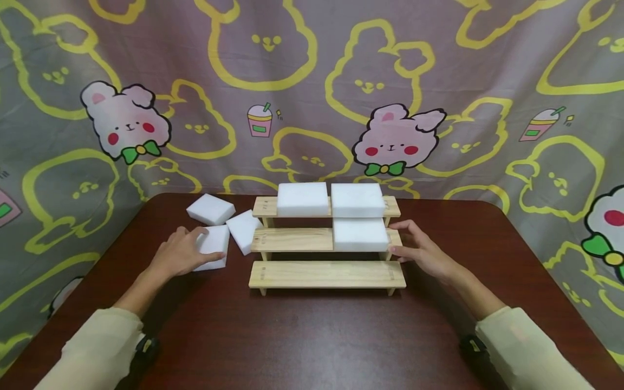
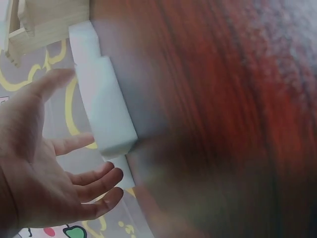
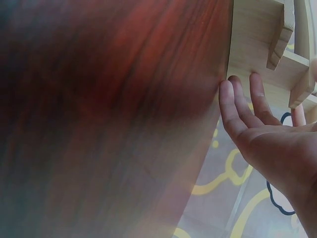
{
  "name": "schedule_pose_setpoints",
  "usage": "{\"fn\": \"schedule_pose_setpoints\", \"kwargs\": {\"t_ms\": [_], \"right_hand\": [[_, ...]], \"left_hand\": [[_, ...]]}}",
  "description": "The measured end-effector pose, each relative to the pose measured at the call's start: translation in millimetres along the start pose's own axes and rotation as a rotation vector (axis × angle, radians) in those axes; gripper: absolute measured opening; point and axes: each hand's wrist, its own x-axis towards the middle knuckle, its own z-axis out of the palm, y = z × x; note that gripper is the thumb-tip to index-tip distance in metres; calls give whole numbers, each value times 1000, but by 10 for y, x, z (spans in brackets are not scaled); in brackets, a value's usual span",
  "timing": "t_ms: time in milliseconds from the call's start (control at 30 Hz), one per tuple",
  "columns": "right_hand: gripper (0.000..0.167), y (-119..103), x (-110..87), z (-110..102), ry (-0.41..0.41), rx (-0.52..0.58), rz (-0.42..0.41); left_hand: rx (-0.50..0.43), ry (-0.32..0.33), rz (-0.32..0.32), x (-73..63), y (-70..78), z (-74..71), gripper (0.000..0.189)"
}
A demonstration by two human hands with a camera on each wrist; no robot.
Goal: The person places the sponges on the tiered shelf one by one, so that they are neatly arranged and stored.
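Observation:
At the left of the table, my left hand [image 1: 182,252] reaches over a white foam block [image 1: 213,260], thumb and index finger spread across it. In the left wrist view the thumb tip is right at the edge of this foam block [image 2: 106,109], and the other fingers are loosely bent near its far end. My right hand [image 1: 424,252] is at the right end of a three-tier wooden rack [image 1: 326,274], fingertips at the middle tier beside a foam block [image 1: 361,234]. Two more foam blocks, a left one [image 1: 302,199] and a right one [image 1: 357,200], lie on the top tier.
Beyond my left hand lie two loose foam blocks, one farther back [image 1: 210,209] and one tilted against the rack's left side [image 1: 244,232]. The dark red-brown table [image 1: 312,341] ends at the back against a patterned curtain [image 1: 312,108].

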Motion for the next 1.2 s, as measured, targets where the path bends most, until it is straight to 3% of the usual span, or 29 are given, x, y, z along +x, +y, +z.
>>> {"fn": "schedule_pose_setpoints", "kwargs": {"t_ms": [133, 433, 667, 900, 1200], "right_hand": [[52, -7, -3, 4, 2, -6, 2], [53, -12, -9, 2, -3, -9, 7], [53, -16, -13, -2, -6, -7, 10], [54, -28, -17, -1, -6, -9, 20], [54, -41, -20, 1, 0, -15, 19]], "left_hand": [[-5, -31, -1, -27, -18, -37, 82], [-30, -84, -32, -84, -57, -72, 89], [-71, -44, -4, -110, -97, -99, 82], [-132, -52, 25, -143, -134, -139, 81], [-144, 10, 93, -174, -230, -190, 74]]}}
